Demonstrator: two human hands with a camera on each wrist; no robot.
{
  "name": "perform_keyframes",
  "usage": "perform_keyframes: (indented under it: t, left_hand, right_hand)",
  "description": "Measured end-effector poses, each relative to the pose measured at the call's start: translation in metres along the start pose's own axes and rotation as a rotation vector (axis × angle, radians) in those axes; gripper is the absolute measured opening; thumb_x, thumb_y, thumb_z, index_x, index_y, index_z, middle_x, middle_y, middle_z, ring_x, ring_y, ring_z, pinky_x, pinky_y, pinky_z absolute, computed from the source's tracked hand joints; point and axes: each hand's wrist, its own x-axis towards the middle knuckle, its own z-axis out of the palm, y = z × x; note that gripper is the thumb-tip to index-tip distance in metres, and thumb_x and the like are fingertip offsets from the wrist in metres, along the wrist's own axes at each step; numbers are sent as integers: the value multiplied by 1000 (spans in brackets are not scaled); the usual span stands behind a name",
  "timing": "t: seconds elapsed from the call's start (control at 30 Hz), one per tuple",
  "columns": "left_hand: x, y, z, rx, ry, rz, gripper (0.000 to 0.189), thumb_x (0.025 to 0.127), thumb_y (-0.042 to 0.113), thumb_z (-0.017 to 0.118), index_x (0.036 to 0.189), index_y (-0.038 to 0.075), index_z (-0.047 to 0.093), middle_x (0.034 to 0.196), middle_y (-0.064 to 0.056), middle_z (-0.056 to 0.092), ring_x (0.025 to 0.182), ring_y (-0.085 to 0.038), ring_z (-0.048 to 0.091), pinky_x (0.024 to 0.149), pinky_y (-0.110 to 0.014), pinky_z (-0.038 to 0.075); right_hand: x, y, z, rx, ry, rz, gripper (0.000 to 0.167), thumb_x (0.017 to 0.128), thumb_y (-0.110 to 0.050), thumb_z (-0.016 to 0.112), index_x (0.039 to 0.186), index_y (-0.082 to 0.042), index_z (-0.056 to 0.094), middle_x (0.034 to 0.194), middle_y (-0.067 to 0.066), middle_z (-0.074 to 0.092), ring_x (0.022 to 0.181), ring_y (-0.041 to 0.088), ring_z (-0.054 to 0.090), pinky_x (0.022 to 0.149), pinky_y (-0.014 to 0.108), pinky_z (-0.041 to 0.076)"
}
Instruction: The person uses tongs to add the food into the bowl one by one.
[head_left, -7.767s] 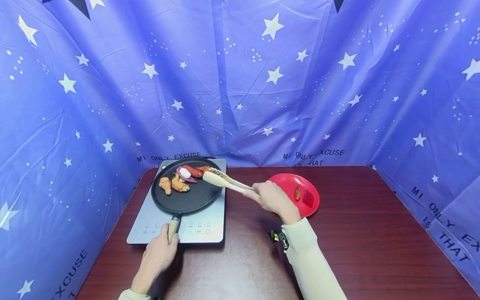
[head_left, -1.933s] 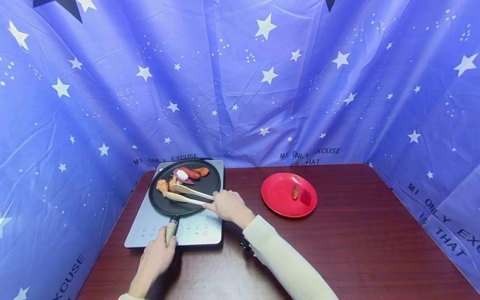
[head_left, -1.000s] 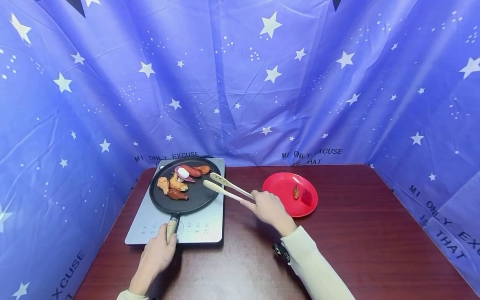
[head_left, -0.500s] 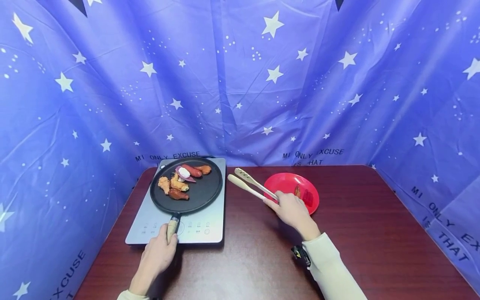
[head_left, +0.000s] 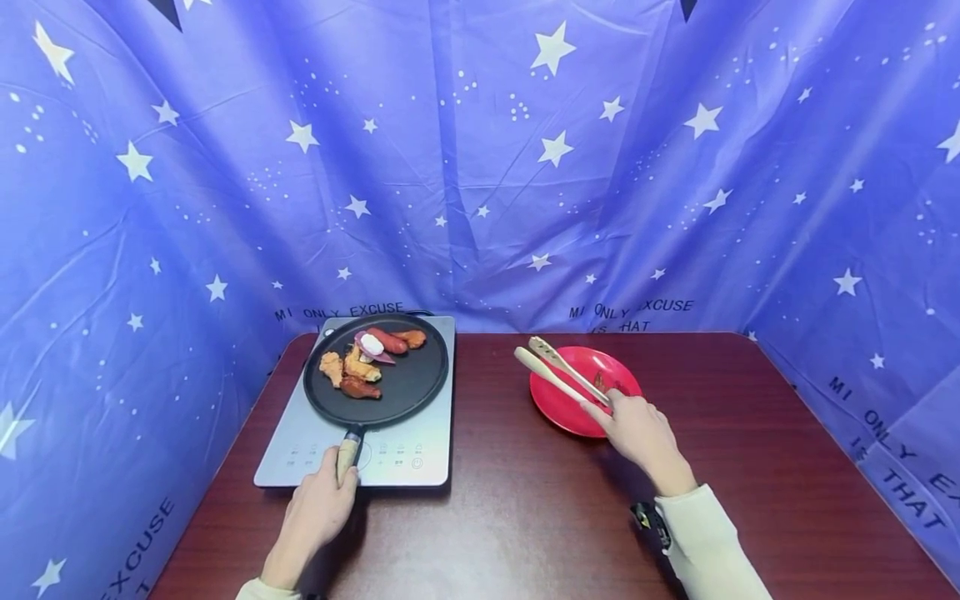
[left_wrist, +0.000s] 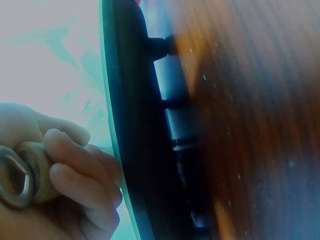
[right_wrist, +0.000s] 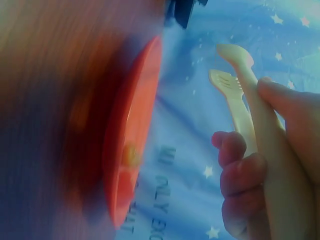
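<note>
My left hand [head_left: 318, 504] grips the handle [head_left: 347, 458] of a round black frying pan [head_left: 408, 392]; in the left wrist view the fingers curl round its ringed end [left_wrist: 39, 170]. In the pan lie a dark brown drumstick [head_left: 361, 387], two crumbed chicken pieces [head_left: 331, 368], a red sausage [head_left: 388, 341], a purple-and-white piece [head_left: 371, 345] and an orange-brown drumstick [head_left: 412, 338]. My right hand [head_left: 641, 433] holds pale tongs [head_left: 551, 375] above the red plate [head_left: 555, 412], their tips apart with nothing between. A small brown piece [head_left: 600, 381] on the plate is partly hidden.
The pan sits on a silver induction cooker [head_left: 285, 467] at the left of the dark red wooden table [head_left: 495, 517]. A blue curtain with stars [head_left: 495, 167] hangs round the back and sides. A dark red piece on the plate is mostly covered by my hand.
The dark brown drumstick has come to lie at the pan's front, where the tongs were 1.9 s ago. Since then my right hand has carried the tongs rightward over the plate.
</note>
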Motion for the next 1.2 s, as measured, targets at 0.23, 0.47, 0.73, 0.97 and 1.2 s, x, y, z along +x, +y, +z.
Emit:
perform_keyframes:
  t: [0.23,0.47,0.73,0.97,1.2]
  left_hand:
    - [0,0,0,9,7,10,43,93,25,49,128,1,42,68,-12,54,59,-26,53,51,-43,39]
    - [-1,2,-1,4,-2,11,45,93,25,49,130,0,41,69,-12,54,59,-26,53,52,-43,39]
    - [0,-2,-1,4,-1,4,47,93,25,48,132,0,39,70,-12,55,60,-26,54,52,-43,39]
    - [0,-1,-1,4,-17,-3,49,93,25,47,133,-2,37,70,-12,54,60,-26,52,51,-42,39]
    - [1,-1,0,7,-16,-2,47,93,25,47,132,0,39,71,-12,56,60,-26,54,52,-44,40]
  right_hand:
    - [-12,24,-9,-51,22,46,49,90,-53,54,71,-9,48,55,7,45,55,34,54,50,47,41]
    - [-26,46,-16,-91,40,63,51,90,-54,53,69,-8,47,55,10,48,55,39,54,47,50,40]
    - [-35,62,-22,-105,41,82,58,89,-60,50,72,-5,49,58,15,52,56,44,55,46,52,40]
    - [-41,67,-22,-142,31,74,55,90,-54,54,73,-2,50,58,17,52,51,42,53,45,52,38]
    - [-39,68,-22,-190,28,53,53,91,-50,55,73,0,48,58,18,51,52,42,54,47,53,39]
